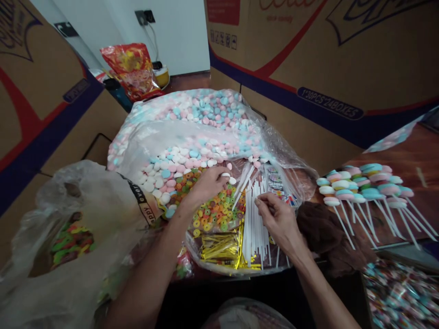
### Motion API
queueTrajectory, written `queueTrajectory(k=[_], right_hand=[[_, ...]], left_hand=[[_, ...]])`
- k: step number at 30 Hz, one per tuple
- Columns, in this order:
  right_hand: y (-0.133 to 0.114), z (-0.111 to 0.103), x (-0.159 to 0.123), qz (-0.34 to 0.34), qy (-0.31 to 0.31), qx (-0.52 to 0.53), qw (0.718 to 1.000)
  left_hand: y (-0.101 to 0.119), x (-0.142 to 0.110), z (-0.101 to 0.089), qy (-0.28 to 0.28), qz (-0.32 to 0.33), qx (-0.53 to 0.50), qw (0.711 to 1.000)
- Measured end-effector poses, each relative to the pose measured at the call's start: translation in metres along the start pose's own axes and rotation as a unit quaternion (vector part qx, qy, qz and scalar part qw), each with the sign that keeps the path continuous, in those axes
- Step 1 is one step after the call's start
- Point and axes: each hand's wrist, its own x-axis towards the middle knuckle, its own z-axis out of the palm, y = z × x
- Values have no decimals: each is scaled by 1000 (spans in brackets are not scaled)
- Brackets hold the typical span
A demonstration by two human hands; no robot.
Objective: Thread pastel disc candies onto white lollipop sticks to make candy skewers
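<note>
My left hand [211, 183] reaches over the ring-shaped gummies [219, 210], its fingers pinched on a white marshmallow [225, 175]. Beside those fingertips lie loose pink and white pieces. My right hand [279, 221] is closed above a bundle of white sticks [253, 224]; whatever is between its thumb and fingers is hidden. Behind both hands spreads a large clear plastic bag [164, 130] full of pink, blue and white marshmallows. Gold twist ties [219, 246] lie in front of the gummies.
Finished marshmallow skewers [372, 187] rest at the right, near a dark brown cloth [318, 233]. Below them is a heap of wrapped candies [401, 292]. A plastic bag of gummies [75, 240] stands at left. Cardboard boxes [308, 59] and a red packet [132, 68] are behind.
</note>
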Motion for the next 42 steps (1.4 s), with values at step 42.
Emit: queueTrajectory(k=[42], right_hand=[[-29,36,-10,36,-51,166,984]], left_hand=[[-6,-23,21,128,-49,-356,924]])
